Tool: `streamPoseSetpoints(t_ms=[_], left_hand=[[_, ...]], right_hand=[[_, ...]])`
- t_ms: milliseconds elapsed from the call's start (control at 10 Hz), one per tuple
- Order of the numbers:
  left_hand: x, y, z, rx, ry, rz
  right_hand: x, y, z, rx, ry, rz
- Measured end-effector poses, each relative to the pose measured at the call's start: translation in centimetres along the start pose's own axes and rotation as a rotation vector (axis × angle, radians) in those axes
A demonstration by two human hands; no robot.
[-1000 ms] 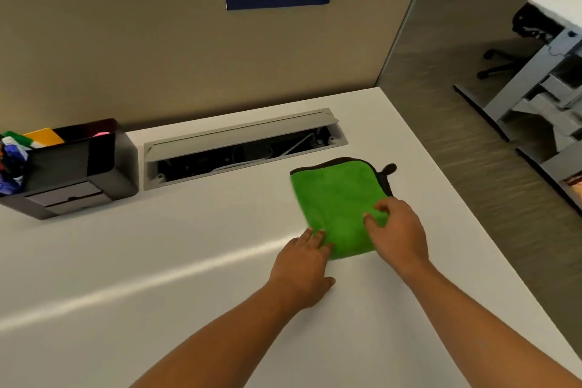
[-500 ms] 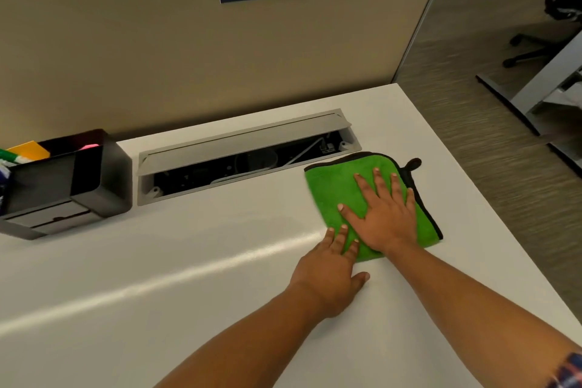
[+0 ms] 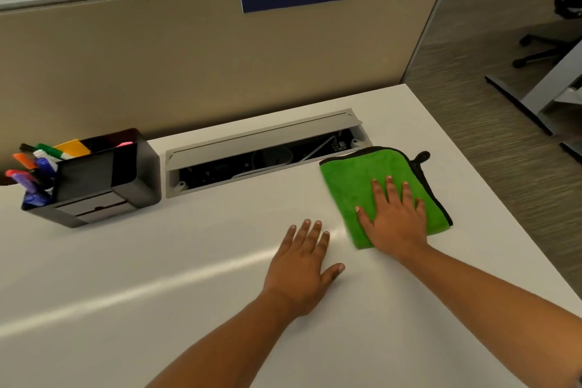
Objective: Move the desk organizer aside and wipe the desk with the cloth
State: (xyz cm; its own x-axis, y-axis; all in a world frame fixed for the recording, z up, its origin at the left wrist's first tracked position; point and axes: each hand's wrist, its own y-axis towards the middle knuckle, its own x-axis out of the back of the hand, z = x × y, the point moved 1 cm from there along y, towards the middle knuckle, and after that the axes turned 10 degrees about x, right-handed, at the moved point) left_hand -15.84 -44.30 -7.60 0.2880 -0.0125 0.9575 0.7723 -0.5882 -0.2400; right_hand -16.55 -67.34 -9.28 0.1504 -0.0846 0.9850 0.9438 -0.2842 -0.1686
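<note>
A green cloth (image 3: 362, 179) with a black hem lies flat on the white desk (image 3: 189, 261), at the back right beside the cable tray. My right hand (image 3: 393, 220) rests palm-down on its near half with the fingers spread, pressing on it. My left hand (image 3: 302, 268) lies flat on the bare desk just left of the cloth, apart from it and holding nothing. The black desk organizer (image 3: 104, 176) stands at the back left, with coloured markers (image 3: 34, 173) and sticky notes in it.
An open grey cable tray (image 3: 261, 151) is sunk into the desk between the organizer and the cloth. A beige partition (image 3: 189, 66) with a "009" sign closes off the back. The desk's right edge (image 3: 491, 198) drops to carpet, with chairs and another desk beyond.
My right hand went from pinching the cloth's near edge to lying flat on it. My left hand has come off the cloth's edge and now rests on the desk to its left.
</note>
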Motion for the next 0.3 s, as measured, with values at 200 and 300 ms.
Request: streamPoseSetpoints(t_ms=[200,300], left_hand=[[1.3,-5.8,8.8,0.175,0.038,-0.057],[2.6,-9.2,13.0,0.243,0.123,-0.123]], right_hand=[[2.1,-7.3,5.0,0.033,0.074,0.186],[2.9,-12.0,8.7,0.205,0.146,0.314]])
